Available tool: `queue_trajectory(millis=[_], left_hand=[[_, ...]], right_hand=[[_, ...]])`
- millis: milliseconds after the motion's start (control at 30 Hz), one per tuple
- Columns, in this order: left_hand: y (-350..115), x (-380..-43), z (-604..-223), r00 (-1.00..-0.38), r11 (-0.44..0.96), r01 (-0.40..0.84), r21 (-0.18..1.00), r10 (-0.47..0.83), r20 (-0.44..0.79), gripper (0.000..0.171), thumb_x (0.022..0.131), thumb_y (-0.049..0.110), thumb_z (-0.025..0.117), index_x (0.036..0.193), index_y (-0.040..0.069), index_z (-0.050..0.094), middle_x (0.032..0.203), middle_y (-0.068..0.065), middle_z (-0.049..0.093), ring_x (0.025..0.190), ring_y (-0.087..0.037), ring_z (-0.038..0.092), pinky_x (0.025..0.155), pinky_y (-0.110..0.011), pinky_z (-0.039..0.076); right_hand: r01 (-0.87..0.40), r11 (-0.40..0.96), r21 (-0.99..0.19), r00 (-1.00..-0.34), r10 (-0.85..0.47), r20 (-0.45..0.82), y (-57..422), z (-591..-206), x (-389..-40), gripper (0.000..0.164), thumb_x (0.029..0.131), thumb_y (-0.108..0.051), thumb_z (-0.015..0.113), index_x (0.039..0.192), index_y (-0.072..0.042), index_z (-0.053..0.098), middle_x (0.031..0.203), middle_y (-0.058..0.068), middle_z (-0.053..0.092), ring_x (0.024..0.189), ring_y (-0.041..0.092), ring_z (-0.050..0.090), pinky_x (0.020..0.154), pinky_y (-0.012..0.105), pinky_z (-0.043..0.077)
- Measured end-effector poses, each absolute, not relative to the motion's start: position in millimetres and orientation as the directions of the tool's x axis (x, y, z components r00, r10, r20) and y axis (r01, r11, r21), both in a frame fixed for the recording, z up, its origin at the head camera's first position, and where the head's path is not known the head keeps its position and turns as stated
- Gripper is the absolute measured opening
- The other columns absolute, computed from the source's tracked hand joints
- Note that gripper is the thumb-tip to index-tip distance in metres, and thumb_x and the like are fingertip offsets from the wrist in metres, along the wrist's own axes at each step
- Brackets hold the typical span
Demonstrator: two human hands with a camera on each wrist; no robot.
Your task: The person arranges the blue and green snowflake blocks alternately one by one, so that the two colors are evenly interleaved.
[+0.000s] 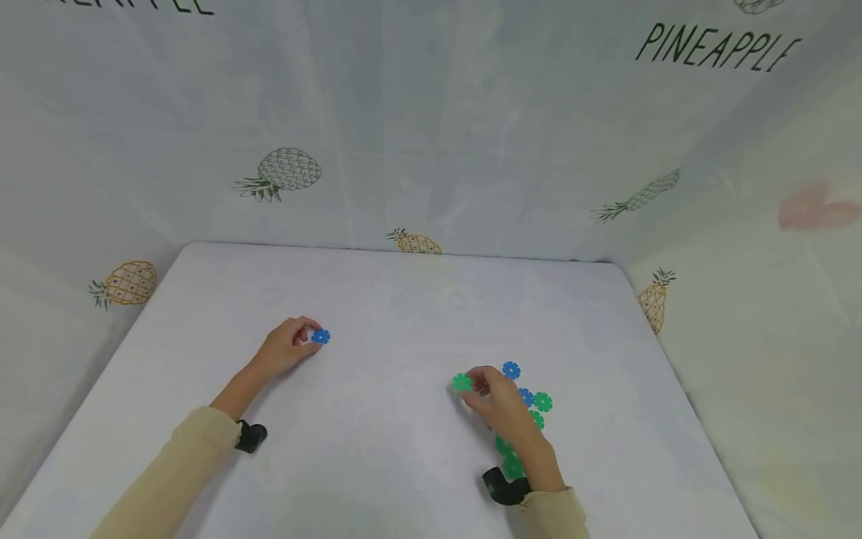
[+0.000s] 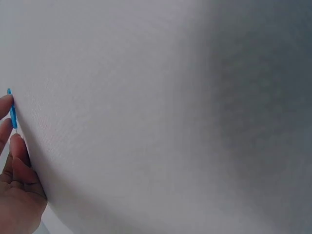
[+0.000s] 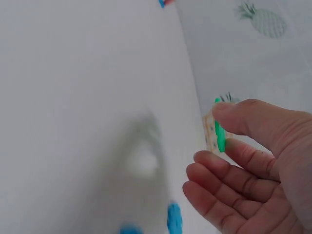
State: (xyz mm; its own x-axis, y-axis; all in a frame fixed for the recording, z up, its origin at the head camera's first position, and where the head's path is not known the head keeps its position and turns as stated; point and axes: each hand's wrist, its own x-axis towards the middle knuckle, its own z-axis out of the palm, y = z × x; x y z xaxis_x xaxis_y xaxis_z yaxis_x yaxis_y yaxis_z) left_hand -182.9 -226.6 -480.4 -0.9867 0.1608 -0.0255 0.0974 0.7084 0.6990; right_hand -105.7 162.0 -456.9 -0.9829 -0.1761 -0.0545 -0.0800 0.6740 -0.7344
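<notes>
I judge the work only partly along: I have 1 blue disc (image 1: 325, 337) and 1 green disc (image 1: 462, 382) in my grip, while at least 6 more, 2 blue and 4 green, lie unheld in the loose pile (image 1: 542, 403) on the white surface (image 1: 377, 434). My left fingers (image 2: 19, 148) pinch the blue disc well to the left of the pile and farther from me; whether it touches the surface I cannot tell. My right fingers (image 3: 251, 157) pinch the green disc just left of the pile, lifted off the surface. These 2 are well apart, neither joined to anything. Each is flat and round with a notched, petal-like rim, and looks thin edge-on; the blue one shows a small hole at its centre. Whether overlapping discs in the pile are linked, I cannot tell.
</notes>
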Motion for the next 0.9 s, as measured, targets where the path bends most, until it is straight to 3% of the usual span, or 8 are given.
queue_trajectory(millis=[400, 900], left_hand=[[-228.4, -182.8, -478.1, -0.983, 0.700, 0.119, 0.705, 0.182, -0.015, 0.029, 0.085, 0.011, 0.066, 0.111, 0.002, 0.058, 0.082, -0.009, 0.045, 0.071, -0.016, 0.039, 0.061, -0.024, 0.033], [-230.6, -188.1, -478.0, -0.978, 0.727, 0.131, 0.674, 0.206, -0.032, 0.029, 0.084, 0.012, 0.067, 0.111, 0.004, 0.058, 0.081, -0.006, 0.045, 0.072, -0.016, 0.040, 0.061, -0.024, 0.033]], right_hand=[[-0.183, 0.642, -0.744, -0.930, -0.358, -0.080, 81.8, -463.2, -139.5, 0.029, 0.084, -0.017, 0.067, 0.106, -0.001, 0.058, 0.094, 0.008, 0.061, 0.087, 0.017, 0.056, 0.078, 0.033, 0.049], [-0.294, 0.719, -0.630, -0.901, -0.428, -0.068, 6.6, -468.8, -184.6, 0.028, 0.085, -0.020, 0.067, 0.107, -0.004, 0.059, 0.092, 0.001, 0.059, 0.080, 0.010, 0.051, 0.073, 0.018, 0.045]])
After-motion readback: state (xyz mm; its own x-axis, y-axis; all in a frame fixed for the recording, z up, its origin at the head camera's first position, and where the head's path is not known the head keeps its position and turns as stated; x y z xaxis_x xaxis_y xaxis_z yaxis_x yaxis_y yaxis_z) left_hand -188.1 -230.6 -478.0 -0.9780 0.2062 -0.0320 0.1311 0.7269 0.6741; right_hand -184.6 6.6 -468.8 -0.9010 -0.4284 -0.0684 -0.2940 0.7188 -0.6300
